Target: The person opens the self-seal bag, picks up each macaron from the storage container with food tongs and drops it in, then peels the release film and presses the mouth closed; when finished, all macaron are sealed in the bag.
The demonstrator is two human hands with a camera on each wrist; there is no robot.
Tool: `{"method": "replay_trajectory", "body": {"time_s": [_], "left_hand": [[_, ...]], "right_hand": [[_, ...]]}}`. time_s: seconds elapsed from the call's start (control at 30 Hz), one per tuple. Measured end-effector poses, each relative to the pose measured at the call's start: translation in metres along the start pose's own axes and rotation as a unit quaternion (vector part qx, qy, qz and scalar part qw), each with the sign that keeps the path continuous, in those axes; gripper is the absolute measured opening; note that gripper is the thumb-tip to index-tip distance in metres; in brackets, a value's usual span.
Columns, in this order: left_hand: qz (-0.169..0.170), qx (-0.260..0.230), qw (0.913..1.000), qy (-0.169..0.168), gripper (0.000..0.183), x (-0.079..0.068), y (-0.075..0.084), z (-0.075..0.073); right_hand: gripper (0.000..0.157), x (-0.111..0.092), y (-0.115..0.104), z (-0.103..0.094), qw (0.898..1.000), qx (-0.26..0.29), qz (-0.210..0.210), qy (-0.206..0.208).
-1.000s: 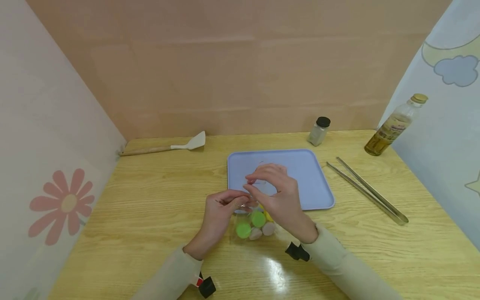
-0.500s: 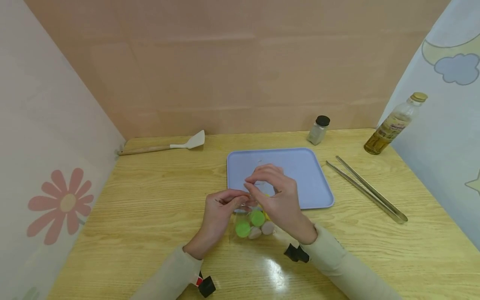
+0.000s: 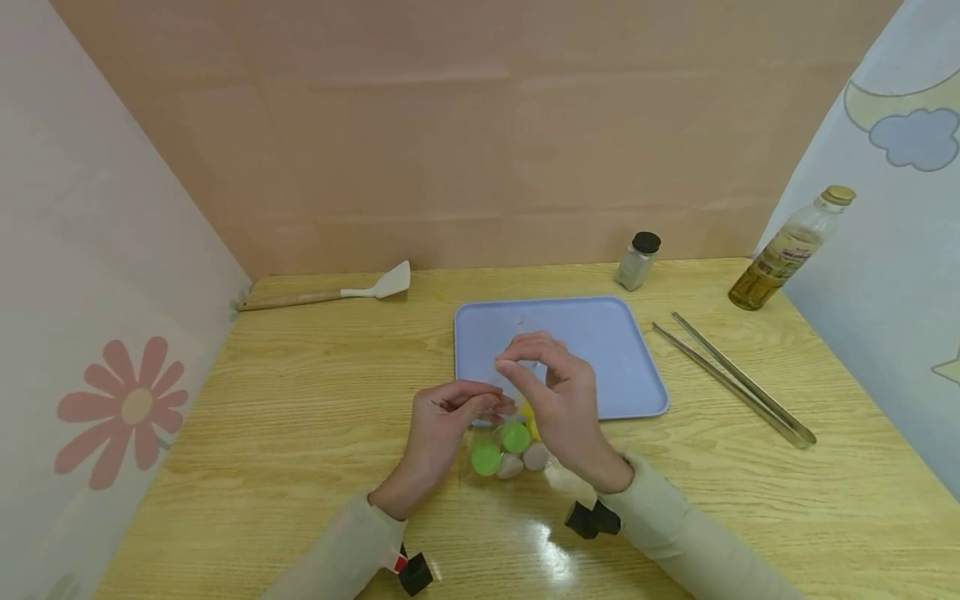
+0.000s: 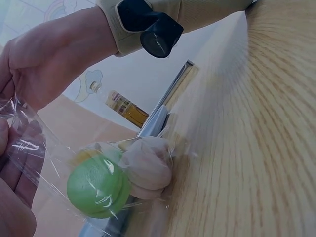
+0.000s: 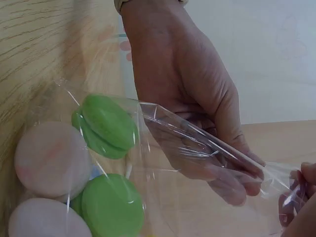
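Observation:
A clear plastic bag [image 5: 163, 163] holds several macarons, among them a green macaron [image 3: 486, 458] and a pinkish-white macaron [image 3: 536, 456]. My left hand [image 3: 446, 425] pinches the bag's upper part between thumb and fingers. A little above and to the right of it is my right hand [image 3: 558, 392], thumb and index fingertip together. In the right wrist view the gathered end of the bag runs into the right fingers [image 5: 301, 207]. The filled end hangs below both hands, in front of the blue tray [image 3: 577, 312]; the left wrist view shows it close over the table.
Steel tongs [image 3: 731, 379] lie right of the tray. A bottle of amber liquid [image 3: 780, 262] and a small black-lidded jar [image 3: 637, 262] stand at the back right. At the back left lies a spatula [image 3: 322, 296] with a wooden handle.
My right thumb and index fingertip, slightly parted before, have come together and moved a little right. The left hand and the macarons in the bag stay nearly where they were.

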State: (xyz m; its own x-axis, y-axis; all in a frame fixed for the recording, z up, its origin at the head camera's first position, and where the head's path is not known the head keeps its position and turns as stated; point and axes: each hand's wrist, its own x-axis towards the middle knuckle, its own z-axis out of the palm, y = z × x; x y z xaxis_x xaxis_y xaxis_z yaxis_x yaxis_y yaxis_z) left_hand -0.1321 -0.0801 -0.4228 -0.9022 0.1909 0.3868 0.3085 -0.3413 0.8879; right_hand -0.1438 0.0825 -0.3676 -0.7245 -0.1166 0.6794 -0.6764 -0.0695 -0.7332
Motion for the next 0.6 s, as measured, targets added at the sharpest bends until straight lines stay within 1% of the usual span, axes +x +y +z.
{"method": "replay_trajectory", "body": {"time_s": [0.27, 0.47, 0.6], "left_hand": [[-0.008, 0.016, 0.9997, 0.016, 0.014, 0.000, 0.002, 0.001], [-0.004, 0.012, 0.9996, 0.027, 0.019, 0.000, 0.001, -0.002], [-0.003, 0.005, 0.9995, 0.033, 0.020, -0.001, 0.001, -0.002]], "right_hand": [[0.011, 0.003, -0.004, -0.005, 0.999, 0.005, -0.007, 0.051], [0.006, 0.009, -0.010, -0.011, 0.996, 0.026, -0.026, 0.084], [0.008, 0.013, -0.013, -0.016, 0.994, 0.028, -0.033, 0.104]]}}
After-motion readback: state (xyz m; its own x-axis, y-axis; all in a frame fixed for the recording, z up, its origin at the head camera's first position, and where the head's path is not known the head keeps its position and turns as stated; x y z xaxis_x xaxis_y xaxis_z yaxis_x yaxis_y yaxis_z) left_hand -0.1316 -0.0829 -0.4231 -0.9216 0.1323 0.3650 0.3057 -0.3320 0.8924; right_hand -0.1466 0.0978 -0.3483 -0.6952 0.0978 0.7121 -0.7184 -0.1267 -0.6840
